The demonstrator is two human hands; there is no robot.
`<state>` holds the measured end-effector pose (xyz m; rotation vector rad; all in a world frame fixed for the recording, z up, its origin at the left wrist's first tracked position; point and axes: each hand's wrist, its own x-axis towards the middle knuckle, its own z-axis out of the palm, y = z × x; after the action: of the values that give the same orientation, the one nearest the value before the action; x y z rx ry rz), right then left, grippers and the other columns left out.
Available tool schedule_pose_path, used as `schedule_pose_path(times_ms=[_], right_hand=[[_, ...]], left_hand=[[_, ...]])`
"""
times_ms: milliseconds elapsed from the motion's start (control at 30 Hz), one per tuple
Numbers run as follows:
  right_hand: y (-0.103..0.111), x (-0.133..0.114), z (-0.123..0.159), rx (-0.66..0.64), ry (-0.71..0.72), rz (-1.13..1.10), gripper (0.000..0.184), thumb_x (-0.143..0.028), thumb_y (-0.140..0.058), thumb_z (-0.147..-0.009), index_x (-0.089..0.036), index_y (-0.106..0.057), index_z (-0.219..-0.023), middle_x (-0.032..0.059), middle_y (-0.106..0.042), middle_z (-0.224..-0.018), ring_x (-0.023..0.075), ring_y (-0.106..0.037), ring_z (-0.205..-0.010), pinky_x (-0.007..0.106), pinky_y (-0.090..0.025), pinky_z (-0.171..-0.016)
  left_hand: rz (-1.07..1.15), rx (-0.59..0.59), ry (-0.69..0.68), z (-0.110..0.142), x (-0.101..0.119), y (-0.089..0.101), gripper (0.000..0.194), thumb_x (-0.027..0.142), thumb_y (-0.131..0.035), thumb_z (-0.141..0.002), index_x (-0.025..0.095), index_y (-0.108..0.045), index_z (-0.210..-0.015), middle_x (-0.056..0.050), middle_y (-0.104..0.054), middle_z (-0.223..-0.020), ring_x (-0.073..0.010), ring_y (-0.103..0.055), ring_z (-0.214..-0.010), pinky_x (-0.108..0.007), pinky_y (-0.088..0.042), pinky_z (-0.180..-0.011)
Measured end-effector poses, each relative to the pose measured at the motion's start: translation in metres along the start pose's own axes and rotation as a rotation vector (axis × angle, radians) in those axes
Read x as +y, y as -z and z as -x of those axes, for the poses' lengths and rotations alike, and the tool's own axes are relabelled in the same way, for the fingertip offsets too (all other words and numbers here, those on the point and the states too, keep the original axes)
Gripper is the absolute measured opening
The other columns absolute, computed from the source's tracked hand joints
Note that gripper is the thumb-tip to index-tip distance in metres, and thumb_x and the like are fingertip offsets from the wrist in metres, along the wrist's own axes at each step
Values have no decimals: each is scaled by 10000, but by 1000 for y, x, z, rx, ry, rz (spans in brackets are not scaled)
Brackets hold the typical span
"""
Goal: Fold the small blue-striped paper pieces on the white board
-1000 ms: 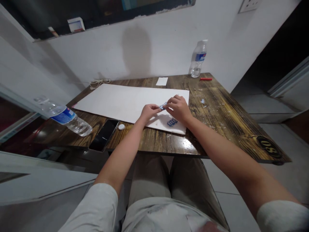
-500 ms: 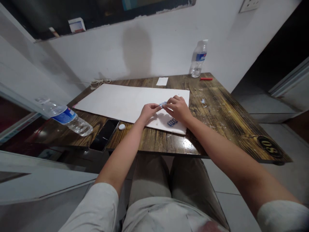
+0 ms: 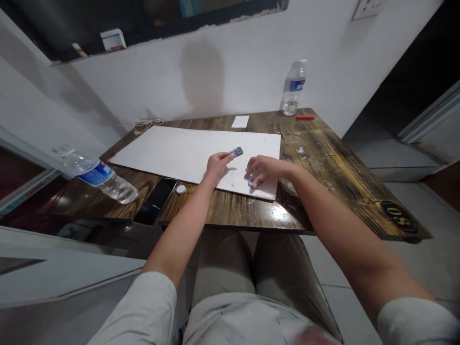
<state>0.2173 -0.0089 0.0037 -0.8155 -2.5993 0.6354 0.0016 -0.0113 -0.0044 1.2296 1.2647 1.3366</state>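
Over the white board (image 3: 172, 146), my left hand (image 3: 216, 165) pinches a small flat blue-and-white piece (image 3: 236, 152) between thumb and fingertips. It looks like a little blue cut-out, too small to name exactly. To its right, my right hand (image 3: 264, 168) is lowered over another small blue piece (image 3: 250, 184) lying near the board's front right corner. Its thumb is at this piece and its bent fingers are apart; most of the piece is hidden beneath the hand.
On the dark wooden table (image 3: 345, 191) are a phone (image 3: 156, 201), a white bottle cap (image 3: 181, 189), a white paper (image 3: 240, 121), a red stick (image 3: 305, 117) and a white star-shaped bit (image 3: 300, 150). One water bottle (image 3: 102, 173) lies tilted at left; another bottle (image 3: 295, 88) stands by the wall.
My hands have come apart. The right hand has left the piece in the left hand and moved down toward the blue piece on the board. The left hand still holds its piece.
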Motion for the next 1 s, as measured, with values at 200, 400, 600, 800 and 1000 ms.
schedule_pose_path(times_ms=[200, 400, 600, 800, 1000], right_hand=[[3, -3, 4, -88, -19, 29, 354, -294, -870, -587, -254, -770, -924, 76, -648, -1098, 212, -616, -965, 355, -498, -888], [-3, -3, -1, -54, -56, -25, 210, -190, -810, -632, -209, -756, -834, 76, -659, -1020, 187, -624, -883, 334, -503, -853], [-4, -8, -2, -93, -172, 58, 267, -206, -798, -616, -171, -736, -873, 89, -666, -990, 194, -624, -856, 310, -493, -801], [-5, -12, -4, -143, -240, 161, 232, -257, -779, -648, -176, -718, -856, 78, -676, -937, 187, -604, -790, 289, -454, -695], [0, -22, -1, -149, -248, 145, 209, -218, -766, -649, -208, -652, -824, 24, -669, -816, 164, -564, -716, 276, -379, -611]], left_hand=[[7, -9, 32, 3, 3, -1, 293, 351, -827, -561, 145, -675, -703, -3, -611, -639, -100, -496, -604, -246, -439, -563], [-1, -25, 12, 3, 2, -1, 276, 341, -831, -571, 142, -685, -695, -14, -624, -654, -116, -543, -649, -266, -477, -632], [-30, -27, 1, 2, 0, 0, 273, 352, -814, -581, 144, -695, -711, -3, -626, -655, -101, -534, -638, -255, -466, -641], [-38, -17, 7, 1, 0, -2, 267, 340, -816, -587, 149, -685, -719, -12, -639, -682, -112, -540, -661, -254, -468, -625], [-49, -19, 2, 2, 1, -2, 192, 296, -778, -639, 152, -680, -719, -8, -623, -672, -105, -530, -653, -252, -462, -628]])
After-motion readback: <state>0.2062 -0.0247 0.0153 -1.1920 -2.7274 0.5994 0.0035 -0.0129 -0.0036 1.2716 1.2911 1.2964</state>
